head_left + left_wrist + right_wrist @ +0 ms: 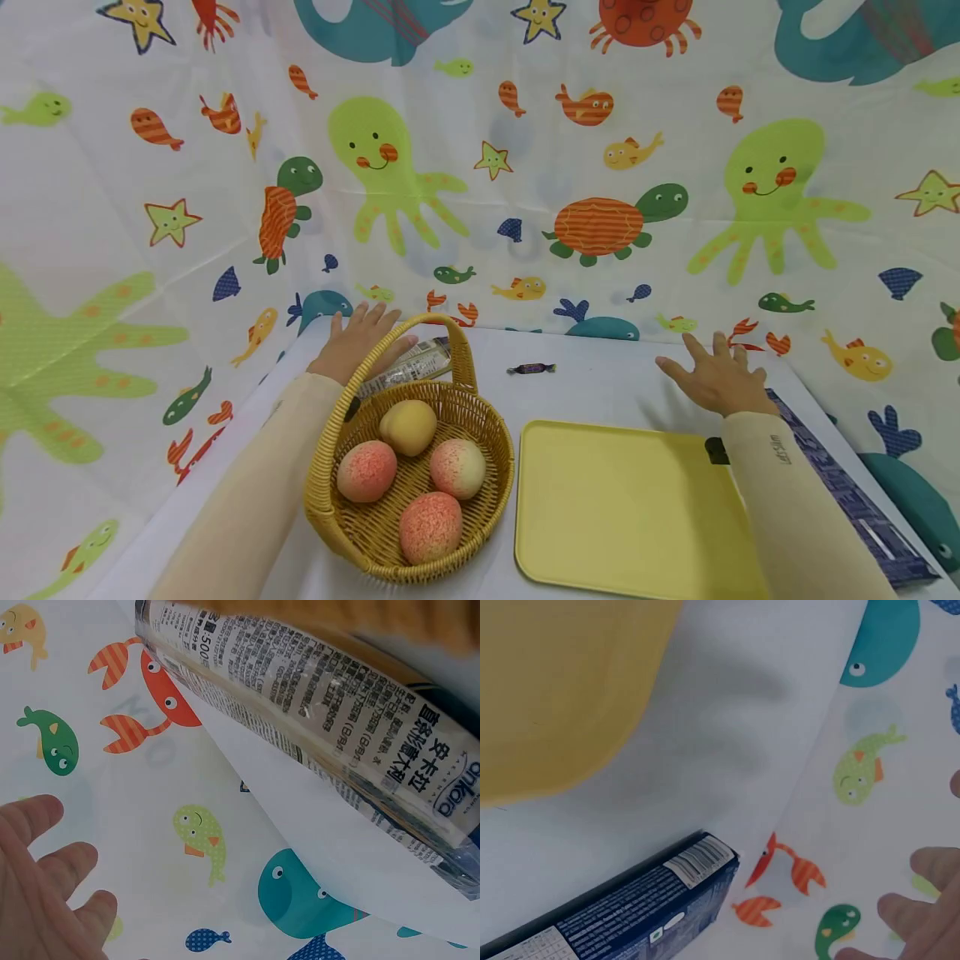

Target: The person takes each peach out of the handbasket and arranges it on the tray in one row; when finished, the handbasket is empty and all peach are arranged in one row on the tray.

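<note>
- Left hand: at the far left corner of the desk, just behind the basket. Fingers spread and nearly straight, holding nothing. Head view cannot settle whether the palm touches the desk or hovers above it.
- Right hand: near the desk's far right edge, beyond the tray. Fingers loosely extended, nothing in their grasp; a soft shadow of the hand lies on the white desk surface below.
- Packet: long clear-wrapped packet with printed label, lying flat at the far left of the desk, between the left hand and the basket handle. Left wrist view shows it close up, dense print along its length, one end near the backdrop.
- Basket: woven yellow wicker with an arched handle, front left part of the desk. Holds four rounded fruits: three pinkish speckled peaches, one pale yellow one.
- Tray: pale yellow, flat, front centre-right, just beside the basket.
- Box: dark blue, printed, along the right edge of the desk, partly under the right forearm; barcode end visible in right wrist view.
- Small wrapped candy: alone at mid-far desk, apart from both hands.
- Backdrop: white sheet printed with sea creatures, behind and to both sides.
</note>
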The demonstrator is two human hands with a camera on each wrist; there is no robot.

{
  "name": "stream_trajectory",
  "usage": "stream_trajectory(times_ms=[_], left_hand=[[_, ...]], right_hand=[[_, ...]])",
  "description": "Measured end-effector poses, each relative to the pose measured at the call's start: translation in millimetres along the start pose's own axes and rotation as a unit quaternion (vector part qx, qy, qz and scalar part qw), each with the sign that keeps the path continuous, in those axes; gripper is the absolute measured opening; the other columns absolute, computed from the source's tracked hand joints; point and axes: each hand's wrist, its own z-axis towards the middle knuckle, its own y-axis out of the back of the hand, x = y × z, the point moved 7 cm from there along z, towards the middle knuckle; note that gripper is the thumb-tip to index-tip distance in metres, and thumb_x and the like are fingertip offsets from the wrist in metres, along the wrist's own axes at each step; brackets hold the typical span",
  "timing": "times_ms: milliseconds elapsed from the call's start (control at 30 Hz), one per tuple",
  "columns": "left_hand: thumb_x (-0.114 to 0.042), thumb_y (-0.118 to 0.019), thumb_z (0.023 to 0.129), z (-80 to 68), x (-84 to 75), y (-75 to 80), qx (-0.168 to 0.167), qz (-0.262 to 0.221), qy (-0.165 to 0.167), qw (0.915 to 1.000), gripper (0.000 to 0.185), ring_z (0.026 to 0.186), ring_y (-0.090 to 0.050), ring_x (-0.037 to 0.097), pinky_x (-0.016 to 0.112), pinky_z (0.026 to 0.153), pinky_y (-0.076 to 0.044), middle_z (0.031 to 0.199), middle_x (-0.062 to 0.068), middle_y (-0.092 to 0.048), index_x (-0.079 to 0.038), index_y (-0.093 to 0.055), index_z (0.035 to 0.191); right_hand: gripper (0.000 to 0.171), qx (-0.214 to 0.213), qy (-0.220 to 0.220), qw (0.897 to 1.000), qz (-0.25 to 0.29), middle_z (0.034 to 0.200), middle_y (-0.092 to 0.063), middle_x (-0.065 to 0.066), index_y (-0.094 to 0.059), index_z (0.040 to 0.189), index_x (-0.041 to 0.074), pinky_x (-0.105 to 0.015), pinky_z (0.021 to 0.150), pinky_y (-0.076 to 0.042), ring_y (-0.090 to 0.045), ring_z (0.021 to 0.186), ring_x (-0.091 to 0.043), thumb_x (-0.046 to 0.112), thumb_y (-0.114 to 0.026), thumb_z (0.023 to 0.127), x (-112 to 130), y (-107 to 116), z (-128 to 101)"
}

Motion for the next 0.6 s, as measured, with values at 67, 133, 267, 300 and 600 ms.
stream_trajectory(times_ms=[67, 133, 267, 300, 600], left_hand=[[-0.076, -0.029, 0.102, -1.5, -2.1, 0.7, 0.001, -0.008, -0.003, 1.0, 0.09, 0.158, -0.002, 0.046, 0.075, 0.117, 0.008, 0.172, 0.021, -0.015, -0.013, -0.026, 0.166], [-0.076, -0.029, 0.102, -2.2, -3.1, 0.5, 0.001, -0.011, -0.005, 0.9999, 0.09, 0.158, -0.002, 0.046, 0.074, 0.118, 0.008, 0.172, 0.021, -0.015, -0.013, -0.025, 0.166], [-0.078, -0.027, 0.101, -2.0, -3.3, 0.1, 0.002, -0.01, -0.005, 0.9999, 0.092, 0.158, -0.002, 0.045, 0.073, 0.119, 0.007, 0.172, 0.021, -0.014, -0.013, -0.024, 0.166], [-0.079, -0.027, 0.1, -1.2, -3.0, -0.1, 0.003, -0.01, -0.005, 0.9999, 0.093, 0.158, -0.002, 0.045, 0.073, 0.119, 0.007, 0.172, 0.021, -0.014, -0.013, -0.024, 0.166], [-0.076, -0.031, 0.101, 4.8, -6.4, -2.0, 0.004, -0.007, -0.008, 0.9999, 0.091, 0.158, -0.004, 0.045, 0.074, 0.118, 0.006, 0.171, 0.021, -0.016, -0.013, -0.025, 0.166]], right_hand=[[0.106, 0.0, 0.001, 1.0, -0.003, 0.159, 0.007, -0.046, -0.011, 0.165, 0.004, -0.089, 0.103, -0.005, 0.002, 0.14, -0.075, 0.084, -0.025, 0.096, 1.2, 0.2, 0.1], [0.106, 0.002, 0.002, 1.0, -0.004, 0.159, 0.008, -0.046, -0.01, 0.165, 0.004, -0.089, 0.103, -0.005, 0.002, 0.14, -0.075, 0.084, -0.025, 0.096, 2.3, 0.0, 0.0], [0.106, 0.003, 0.004, 1.0, -0.002, 0.16, 0.008, -0.045, -0.01, 0.165, 0.005, -0.089, 0.103, -0.004, 0.002, 0.14, -0.075, 0.084, -0.025, 0.096, 3.0, -0.6, 0.4], [0.106, 0.003, 0.004, 1.0, -0.002, 0.16, 0.008, -0.045, -0.01, 0.165, 0.005, -0.089, 0.103, -0.004, 0.002, 0.14, -0.075, 0.084, -0.025, 0.096, 3.1, -0.5, 0.4], [0.107, 0.004, -0.004, 1.0, -0.003, 0.16, 0.007, -0.045, -0.01, 0.165, 0.004, -0.088, 0.104, -0.005, 0.002, 0.141, -0.074, 0.085, -0.026, 0.096, 4.2, -0.2, 1.2]])
